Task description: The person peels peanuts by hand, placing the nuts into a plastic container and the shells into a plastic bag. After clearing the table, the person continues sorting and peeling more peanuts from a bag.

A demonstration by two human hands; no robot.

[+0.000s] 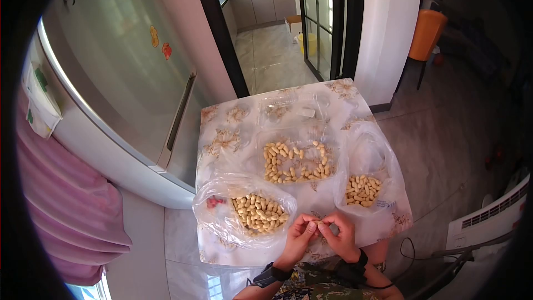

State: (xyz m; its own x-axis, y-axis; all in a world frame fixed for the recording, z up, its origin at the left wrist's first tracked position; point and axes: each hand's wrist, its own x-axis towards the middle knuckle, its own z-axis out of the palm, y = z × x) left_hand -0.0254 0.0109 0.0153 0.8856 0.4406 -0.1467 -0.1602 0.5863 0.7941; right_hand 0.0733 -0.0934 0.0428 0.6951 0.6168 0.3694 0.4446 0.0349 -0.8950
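My left hand [301, 235] and my right hand [338, 233] meet at the table's near edge, their thumbs and fingertips pinched together. Between them is a peanut, mostly hidden by the fingers. Just left of my left hand lies an open clear plastic bag [214, 225] with many unshelled peanuts [260, 213] in it. Beyond the hands, a clear plastic tray [302, 138] holds more peanuts [298, 175], gathered mainly along its sides and near edge. To the right, a second clear bag [367, 147] has a smaller heap of peanuts [363, 190].
A floral cloth covers the table [225, 141]. The tray's clear lid [294, 108] lies toward the far edge. A fridge [127, 72] stands close on the left, and a glass door [321, 22] opens to a kitchen. An orange chair [427, 34] is at the right.
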